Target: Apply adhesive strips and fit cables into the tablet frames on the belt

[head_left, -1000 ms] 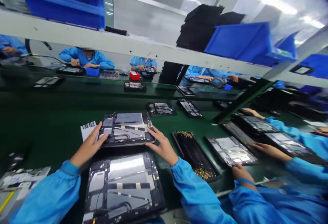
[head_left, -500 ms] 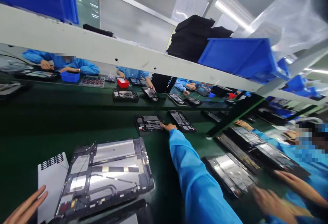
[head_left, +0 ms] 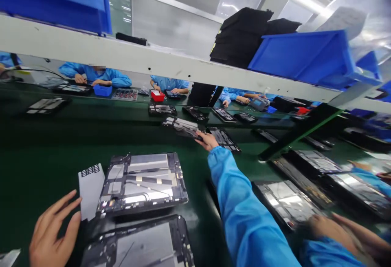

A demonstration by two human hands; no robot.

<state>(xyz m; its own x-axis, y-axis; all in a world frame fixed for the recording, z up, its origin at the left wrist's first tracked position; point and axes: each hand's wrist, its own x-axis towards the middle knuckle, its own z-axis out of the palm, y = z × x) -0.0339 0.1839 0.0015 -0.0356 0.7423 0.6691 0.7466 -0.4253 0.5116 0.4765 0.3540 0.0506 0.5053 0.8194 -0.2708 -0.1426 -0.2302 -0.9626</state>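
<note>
Some way out over the green counter [head_left: 197, 171], gripping a slim opened tablet [head_left: 180, 125] by its right end with the right hand [head_left: 208, 140], fingers closed on the edge. Holding that piece slightly tilted, seemingly clear of the surface, silvery panel facing up, in front of the raised rear ledge [head_left: 106, 106]. Having a dark-framed tablet [head_left: 224, 140] lying just beside the right wrist, partly hidden by it.

Spreading the fingers of the left hand [head_left: 55, 230] loosely open, pointing them at the left edge of a white slotted plate [head_left: 91, 191]; touching it or stopping just short, impossible to tell. Having a large tablet chassis [head_left: 143, 181] lying face up between both arms, right beside the plate, showing dark strips and tan tape. Having a nearer chassis [head_left: 143, 242] running out of view below.

Sharing the right side with a co-worker, seeing blurred hands [head_left: 334, 234] near a silvery chassis [head_left: 288, 201], with a long narrow tray [head_left: 302, 179] lying behind it. Facing a row of tablets [head_left: 224, 115] along the ledge, with a red box [head_left: 157, 95] and a small blue bin [head_left: 102, 90] standing farther back. Looking out beneath a white beam [head_left: 183, 65].
</note>
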